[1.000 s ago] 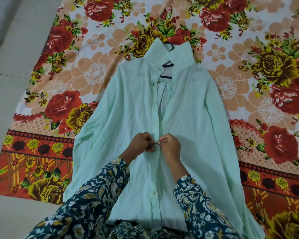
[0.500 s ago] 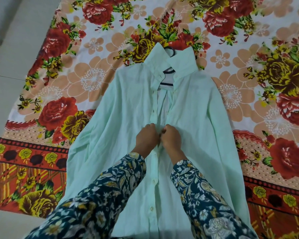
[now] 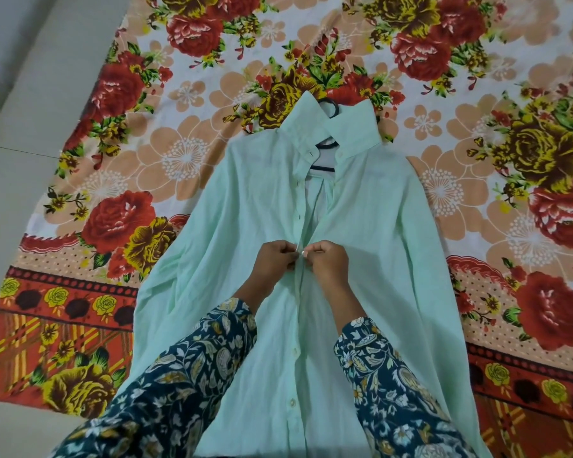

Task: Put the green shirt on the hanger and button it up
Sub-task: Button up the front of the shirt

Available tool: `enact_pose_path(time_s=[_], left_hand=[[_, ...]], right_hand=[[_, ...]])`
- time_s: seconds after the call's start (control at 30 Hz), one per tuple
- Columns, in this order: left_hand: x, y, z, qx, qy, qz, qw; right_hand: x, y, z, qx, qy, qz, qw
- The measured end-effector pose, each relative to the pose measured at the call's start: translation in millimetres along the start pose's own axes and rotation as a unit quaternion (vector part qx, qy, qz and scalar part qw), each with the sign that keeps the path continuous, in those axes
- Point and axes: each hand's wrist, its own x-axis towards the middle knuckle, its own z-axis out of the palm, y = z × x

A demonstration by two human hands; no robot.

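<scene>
Both forearms come in from the bottom edge, floral dark-blue sleeves [image 3: 186, 375] pushed just past the wrists, converging on the shirt's centre line. Left hand [image 3: 275, 259] and right hand [image 3: 328, 259] are curled into loose fists, knuckles up, thumb and forefinger tips meeting at the placket; fingertips of the two hands are almost touching. Each hand pinches a fold of the front edge, left on the left panel, right on the right panel, with a small white button [image 3: 302, 252] showing between them; whether it is through its hole I cannot tell. Green shirt [image 3: 377, 259] lies flat, front up, on a floral bedsheet [image 3: 146, 153], long axis running from the viewer toward the far edge, collar at the far end, hem nearest the camera. Black hanger [image 3: 326, 145] sits inside the collar, hook poking out beyond it. Placket below the hands looks closed, with buttons in a line down the middle; above the hands it gapes open up to the collar. The pinch point sits about mid-length on the shirt, on its centre line. Pale floor [image 3: 20, 160] shows at left of the sheet.
</scene>
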Motion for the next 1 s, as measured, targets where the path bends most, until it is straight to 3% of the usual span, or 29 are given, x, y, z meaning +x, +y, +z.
enact_pose_path(time_s=[0.23,0.57,0.8,0.9,1.0], left_hand=[[-7.8,3.4,-4.1,-0.031,-0.051,-0.022,0.998],[7.8,7.5,2.2,0.153,-0.038,0.033,0.987],[13.0,13.9,-2.5,0.158,-0.085,0.000,0.984],[23.0,21.4,3.5,0.251,-0.025,0.019,0.968],[40.0,37.5,19.0,0.390,0.061,0.093,0.914]], right_hand=[[-1.2,-2.0,-5.3,-0.024,0.020,-0.019,0.999],[-4.4,2.8,-6.0,-0.035,0.013,-0.032,0.999],[5.4,3.8,-8.0,-0.047,0.035,-0.022,0.998],[19.5,-2.0,-16.5,-0.054,0.060,-0.024,0.996],[41.9,-19.8,-20.2,-0.055,0.059,-0.056,0.995]])
